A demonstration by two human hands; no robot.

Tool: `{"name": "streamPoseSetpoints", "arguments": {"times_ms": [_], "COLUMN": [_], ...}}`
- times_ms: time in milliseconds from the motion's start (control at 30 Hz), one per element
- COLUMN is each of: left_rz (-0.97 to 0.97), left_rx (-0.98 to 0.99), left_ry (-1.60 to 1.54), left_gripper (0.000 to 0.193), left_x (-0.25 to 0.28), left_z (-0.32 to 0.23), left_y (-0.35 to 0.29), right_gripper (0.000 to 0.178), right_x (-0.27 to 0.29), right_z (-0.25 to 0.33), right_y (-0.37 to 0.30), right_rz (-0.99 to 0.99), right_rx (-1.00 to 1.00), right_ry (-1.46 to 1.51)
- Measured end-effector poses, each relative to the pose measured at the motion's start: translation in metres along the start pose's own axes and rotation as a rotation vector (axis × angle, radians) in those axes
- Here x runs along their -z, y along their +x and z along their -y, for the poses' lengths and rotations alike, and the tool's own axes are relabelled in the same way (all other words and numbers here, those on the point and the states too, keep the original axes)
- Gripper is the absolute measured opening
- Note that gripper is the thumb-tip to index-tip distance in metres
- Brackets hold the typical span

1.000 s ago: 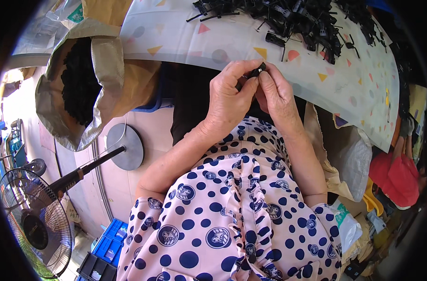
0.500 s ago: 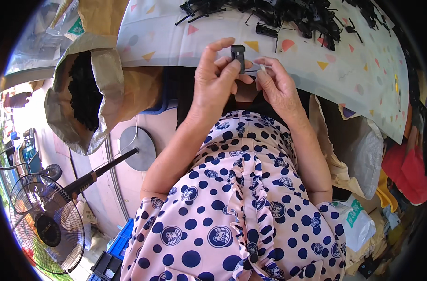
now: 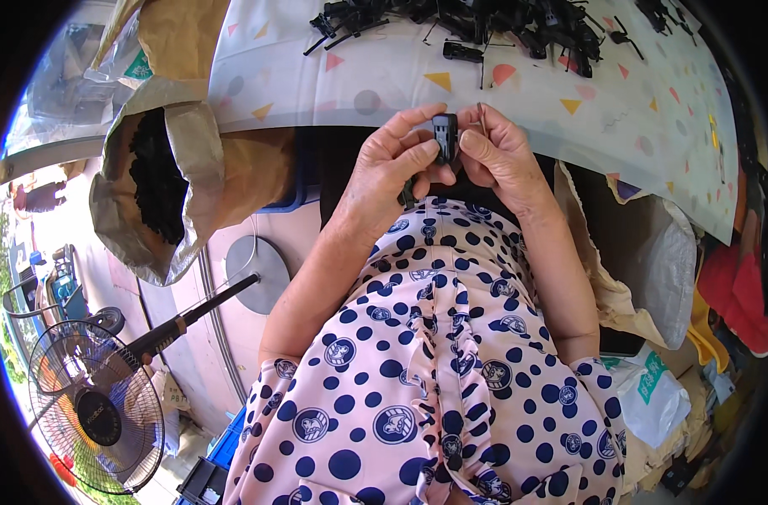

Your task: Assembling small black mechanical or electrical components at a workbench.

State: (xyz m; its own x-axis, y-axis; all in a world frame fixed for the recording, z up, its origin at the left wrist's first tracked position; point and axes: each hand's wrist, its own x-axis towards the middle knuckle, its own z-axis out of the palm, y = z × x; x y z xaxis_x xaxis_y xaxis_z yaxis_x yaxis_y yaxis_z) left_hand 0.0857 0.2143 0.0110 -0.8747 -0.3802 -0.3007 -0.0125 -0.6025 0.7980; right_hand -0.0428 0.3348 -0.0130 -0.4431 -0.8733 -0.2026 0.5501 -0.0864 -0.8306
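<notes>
Over my lap, at the table's front edge, my left hand (image 3: 392,160) pinches a small black plastic part (image 3: 444,136) upright between thumb and fingers. A second dark piece (image 3: 408,194) shows below that palm; whether it belongs to the same part I cannot tell. Close against the part's right side is my right hand (image 3: 502,156), thumb and fingers closed. A thin rod-like piece (image 3: 482,118) sticks up from its fingers, too small to name. Beyond both hands, a heap of black plastic parts (image 3: 536,25) lies on the table, with one part (image 3: 463,52) nearer to me.
A patterned cloth covers the table (image 3: 350,93). On the left stand an open sack (image 3: 203,156) of black pieces and a pedestal fan (image 3: 98,412). Another open sack (image 3: 653,261) stands at the right, beside red cloth (image 3: 729,290) and a white plastic bag (image 3: 653,404).
Both hands have come lower in the picture, nearer my body. My right hand has closed in on the black part, which my left hand still holds.
</notes>
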Motion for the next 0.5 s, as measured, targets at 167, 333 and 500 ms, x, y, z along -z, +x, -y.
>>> {"name": "streamPoseSetpoints", "arguments": {"times_ms": [167,333,500], "left_rz": [0.043,0.09,0.087], "left_rx": [-0.008,-0.11,-0.193], "left_ry": [0.118,0.4,0.613], "left_gripper": [0.039,0.039,0.037], "left_x": [0.002,0.008,0.016], "left_z": [-0.001,0.004,0.012], "left_y": [-0.004,-0.01,-0.014], "right_gripper": [0.018,0.016,0.015], "right_x": [-0.008,-0.007,-0.026], "right_z": [0.007,-0.001,-0.009], "right_y": [-0.002,-0.003,-0.005], "right_rz": [0.057,0.068,0.061], "right_rx": [-0.091,-0.174,-0.12], "right_ry": [0.027,-0.193,-0.219]}}
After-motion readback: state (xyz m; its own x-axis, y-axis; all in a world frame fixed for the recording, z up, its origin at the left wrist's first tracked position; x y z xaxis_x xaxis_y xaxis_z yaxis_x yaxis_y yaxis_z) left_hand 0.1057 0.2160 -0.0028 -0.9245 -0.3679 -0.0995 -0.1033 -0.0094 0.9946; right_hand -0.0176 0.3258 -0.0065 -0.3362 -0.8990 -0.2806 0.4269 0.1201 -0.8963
